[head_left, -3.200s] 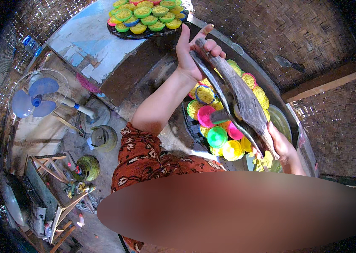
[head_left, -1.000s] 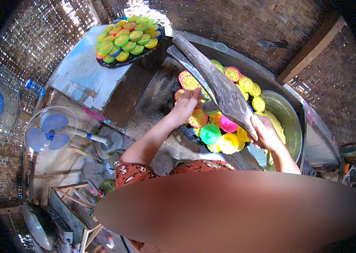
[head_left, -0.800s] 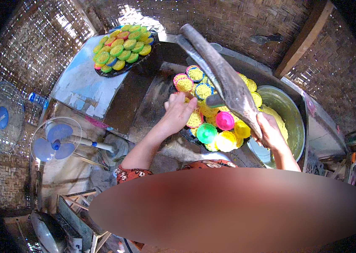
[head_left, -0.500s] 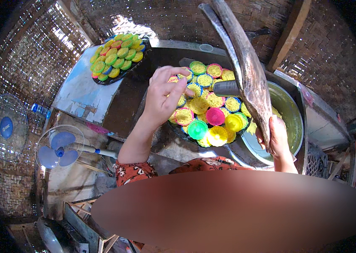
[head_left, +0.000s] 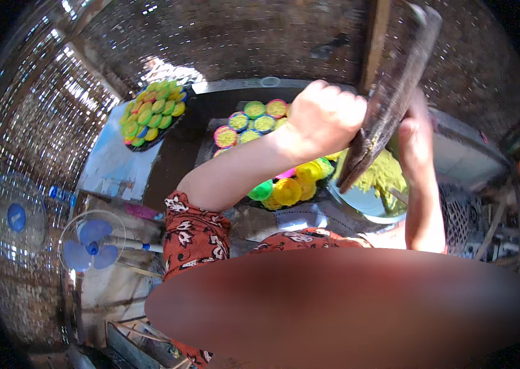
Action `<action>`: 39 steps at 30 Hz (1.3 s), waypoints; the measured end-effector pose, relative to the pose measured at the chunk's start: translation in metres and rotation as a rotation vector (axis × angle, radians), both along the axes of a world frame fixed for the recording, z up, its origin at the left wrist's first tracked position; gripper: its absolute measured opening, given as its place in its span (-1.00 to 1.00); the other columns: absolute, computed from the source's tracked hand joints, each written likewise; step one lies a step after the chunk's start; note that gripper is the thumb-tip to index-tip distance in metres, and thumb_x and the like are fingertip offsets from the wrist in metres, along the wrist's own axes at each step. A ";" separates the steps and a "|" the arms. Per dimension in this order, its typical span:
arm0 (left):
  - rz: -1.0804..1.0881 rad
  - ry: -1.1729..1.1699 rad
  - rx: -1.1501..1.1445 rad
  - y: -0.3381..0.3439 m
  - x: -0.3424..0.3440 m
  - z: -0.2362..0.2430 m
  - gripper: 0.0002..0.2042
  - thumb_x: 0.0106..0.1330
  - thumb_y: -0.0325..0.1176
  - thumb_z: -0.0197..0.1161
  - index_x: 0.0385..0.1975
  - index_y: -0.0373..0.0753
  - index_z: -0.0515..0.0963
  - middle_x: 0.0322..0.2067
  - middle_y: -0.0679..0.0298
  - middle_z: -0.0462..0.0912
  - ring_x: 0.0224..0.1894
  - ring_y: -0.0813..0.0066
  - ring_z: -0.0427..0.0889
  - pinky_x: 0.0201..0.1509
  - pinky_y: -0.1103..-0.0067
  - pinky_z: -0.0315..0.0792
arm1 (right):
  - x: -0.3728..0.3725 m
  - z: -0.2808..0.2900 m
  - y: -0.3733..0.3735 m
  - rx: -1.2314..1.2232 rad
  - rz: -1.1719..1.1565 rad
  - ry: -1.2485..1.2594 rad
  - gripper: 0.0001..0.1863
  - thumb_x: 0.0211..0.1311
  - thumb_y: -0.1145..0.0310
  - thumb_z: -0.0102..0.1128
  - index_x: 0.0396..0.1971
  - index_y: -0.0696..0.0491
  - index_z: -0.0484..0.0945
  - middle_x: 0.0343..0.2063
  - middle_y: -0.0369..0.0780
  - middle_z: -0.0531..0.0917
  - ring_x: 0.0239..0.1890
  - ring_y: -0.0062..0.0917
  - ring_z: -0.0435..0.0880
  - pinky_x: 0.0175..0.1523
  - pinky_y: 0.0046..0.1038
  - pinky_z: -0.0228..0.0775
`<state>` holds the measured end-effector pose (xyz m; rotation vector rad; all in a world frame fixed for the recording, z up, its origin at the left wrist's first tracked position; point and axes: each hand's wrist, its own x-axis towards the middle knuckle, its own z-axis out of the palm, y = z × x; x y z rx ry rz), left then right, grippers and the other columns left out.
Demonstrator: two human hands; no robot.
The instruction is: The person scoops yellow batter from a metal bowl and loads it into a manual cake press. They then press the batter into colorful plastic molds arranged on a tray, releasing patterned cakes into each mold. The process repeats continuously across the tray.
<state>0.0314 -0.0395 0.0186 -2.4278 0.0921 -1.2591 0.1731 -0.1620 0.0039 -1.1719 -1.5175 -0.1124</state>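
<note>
A long wooden press with two dark, worn arms stands slanted across the view. My left hand is closed in a fist against its left side, apparently round its metal cylinder, which is hidden. Beside the press's right side is my right hand, its thumb visible and its fingers blurred and partly behind the wood. Beneath them a large bowl contains yellow-green dough. Left of the bowl, small coloured cups filled with yellow strands crowd together, and yellow cups without strands sit near the front.
A heaped tray of filled cups stands on a pale blue surface at the far left. Two fans, one with blue blades, are at the left. Woven walls and a wooden post rise behind.
My left hand has moved right and closed beside the press. My right hand has left the press's lower end and risen along its right side. The press now leans the other way.
</note>
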 end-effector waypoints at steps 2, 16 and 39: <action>0.057 0.278 -0.188 -0.009 0.014 0.001 -0.91 -0.18 -0.35 0.17 -0.64 -0.16 0.49 -0.68 0.22 0.53 -0.58 0.31 0.56 -0.45 0.45 0.41 | -0.014 0.030 -0.001 0.224 -0.398 -0.268 -0.45 -0.05 0.10 0.14 -0.15 0.24 0.36 -0.31 -0.04 0.46 -0.23 -0.22 0.44 -0.12 -0.32 0.27; -0.090 0.635 -0.294 -0.009 -0.039 0.008 -0.71 -0.22 -0.21 0.36 -0.54 -0.20 0.48 -0.66 0.20 0.50 -0.61 0.24 0.52 -0.47 0.41 0.42 | -0.013 0.029 -0.126 -0.206 -0.054 0.373 -0.41 -0.18 0.57 0.08 -0.04 0.08 0.13 -0.52 -0.29 0.36 -0.49 -0.68 0.36 -0.39 -0.62 0.22; -1.288 -0.835 -1.599 0.093 -0.153 -0.071 -0.28 0.00 0.00 0.27 0.10 -0.27 0.18 0.00 0.15 0.41 0.00 0.27 0.43 0.11 0.25 0.29 | 0.082 -0.233 -0.045 -1.226 -0.774 -0.188 -0.58 -0.03 0.19 0.18 -0.15 0.08 0.50 -0.03 -0.07 0.44 0.05 -0.30 0.39 -0.01 -0.31 0.31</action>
